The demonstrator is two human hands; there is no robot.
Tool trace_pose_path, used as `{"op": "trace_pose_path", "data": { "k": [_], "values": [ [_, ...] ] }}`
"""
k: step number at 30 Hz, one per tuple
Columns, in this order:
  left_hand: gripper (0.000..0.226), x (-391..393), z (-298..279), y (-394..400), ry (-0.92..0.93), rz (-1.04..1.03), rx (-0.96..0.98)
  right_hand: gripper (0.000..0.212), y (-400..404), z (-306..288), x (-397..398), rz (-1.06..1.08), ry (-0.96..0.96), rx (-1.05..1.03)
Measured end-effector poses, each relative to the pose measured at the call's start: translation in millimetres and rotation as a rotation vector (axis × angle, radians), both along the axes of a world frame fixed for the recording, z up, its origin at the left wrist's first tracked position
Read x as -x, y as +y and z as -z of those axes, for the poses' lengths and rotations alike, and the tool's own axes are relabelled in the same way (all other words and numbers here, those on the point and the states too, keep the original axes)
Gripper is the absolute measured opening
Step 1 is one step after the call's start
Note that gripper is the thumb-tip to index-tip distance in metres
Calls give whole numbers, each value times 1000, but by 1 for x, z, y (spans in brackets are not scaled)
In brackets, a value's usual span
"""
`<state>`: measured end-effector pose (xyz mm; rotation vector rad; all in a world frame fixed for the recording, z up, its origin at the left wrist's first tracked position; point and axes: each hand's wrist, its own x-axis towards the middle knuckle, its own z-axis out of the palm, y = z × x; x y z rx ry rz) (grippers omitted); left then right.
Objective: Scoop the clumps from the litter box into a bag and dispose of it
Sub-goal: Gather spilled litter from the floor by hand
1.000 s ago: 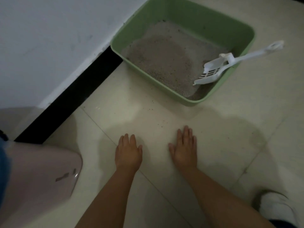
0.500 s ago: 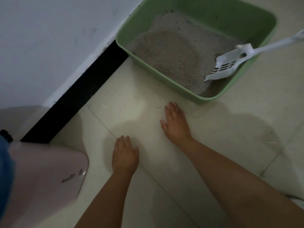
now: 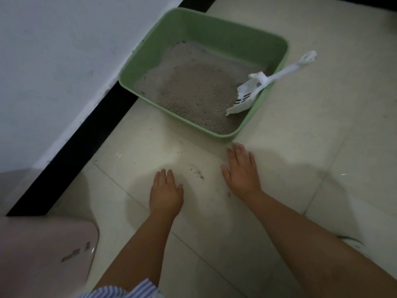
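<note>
The pale tiled floor (image 3: 300, 147) spreads under both hands, and a white wall (image 3: 53, 61) with a black baseboard (image 3: 86, 147) runs diagonally away to the left of the left hand. Ahead of the hands, the green litter box (image 3: 214, 29) sits on the floor with one corner against the baseboard; its near rim lies just beyond the right hand's fingertips (image 3: 237, 146), which I cannot tell are touching it or not. Grey litter (image 3: 193, 89) covers the bottom of the box. A pinkish rounded object (image 3: 43, 254), whose kind is unclear, stands to the left of and nearer than the left hand. A white slotted litter scoop (image 3: 257, 89) leans in the box ahead and right of the right hand, blade down in the litter and handle sticking out over the right rim. The right hand (image 3: 241, 171) lies flat on the floor, its grip spread and holding nothing; the left hand (image 3: 166, 191) rests palm-down beside it, slightly nearer the body, fingers also straight. Between the two hands a few scattered litter crumbs (image 3: 196, 171) lie on the tile.
</note>
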<state>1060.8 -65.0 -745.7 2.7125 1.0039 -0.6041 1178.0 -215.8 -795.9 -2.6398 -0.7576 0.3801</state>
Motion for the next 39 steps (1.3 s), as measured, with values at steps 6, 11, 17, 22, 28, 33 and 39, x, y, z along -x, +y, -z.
{"op": "trace_pose_path", "data": {
  "k": [6,11,17,22,28,33,39],
  "values": [
    [58,12,15,-10,21,-10,23,93,-22,9,10,100,130,110],
    [58,30,20,5,35,-72,37,84,20,13,35,27,145,77],
    [60,53,29,36,27,-164,-12,73,93,16,45,-162,120,43],
    [60,59,37,59,-29,-221,18,87,144,11,30,-298,168,-80],
    [59,58,38,76,-22,-247,41,66,198,10,-33,-448,64,-51],
    [59,59,31,77,-4,-250,33,61,207,20,-54,-479,64,70],
    [62,48,25,80,43,-268,8,62,208,18,-39,-610,91,6]
  ]
}}
